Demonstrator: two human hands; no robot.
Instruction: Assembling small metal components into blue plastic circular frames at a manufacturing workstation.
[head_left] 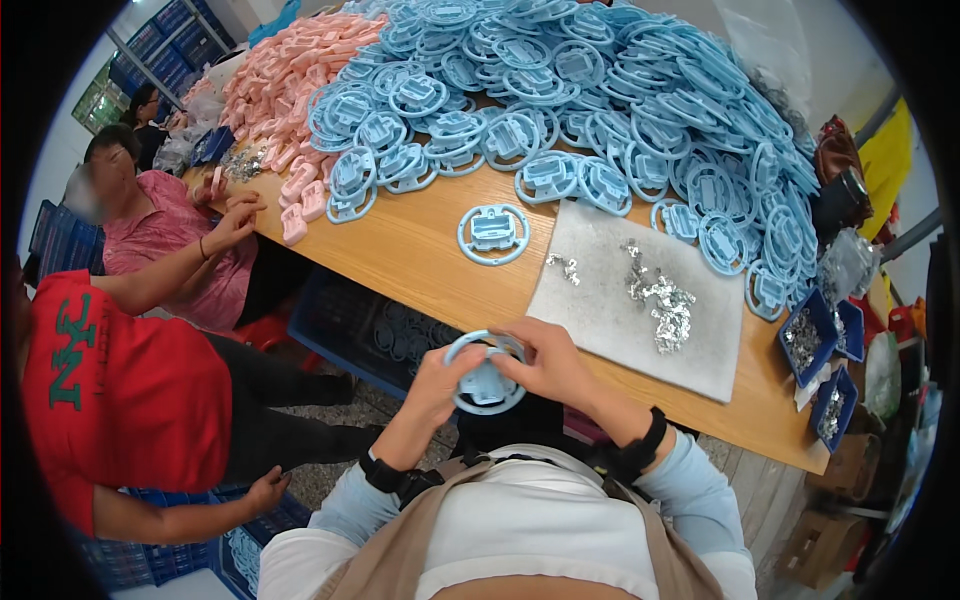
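Observation:
Between my two hands, just off the table's front edge, is a light blue plastic toy steering wheel (487, 388). My left hand (440, 385) grips its left side, thumb over the middle part. My right hand (548, 358) closes on its upper right rim, with the thumb also reaching onto the middle. Whether a small part sits under the thumbs cannot be made out. Beyond my hands, a single blue steering wheel (493, 234) lies on the wooden table (400, 255). Right of it, small shiny metal pieces (668, 310) are scattered on a grey-white mat (600, 290).
A large heap of blue steering wheels (560, 80) covers the table's far side, beside a heap of pink plastic parts (285, 100). Blue bins (808, 340) of metal pieces stand at the right edge. A person in red (130, 400) stands close on my left; others sit beyond.

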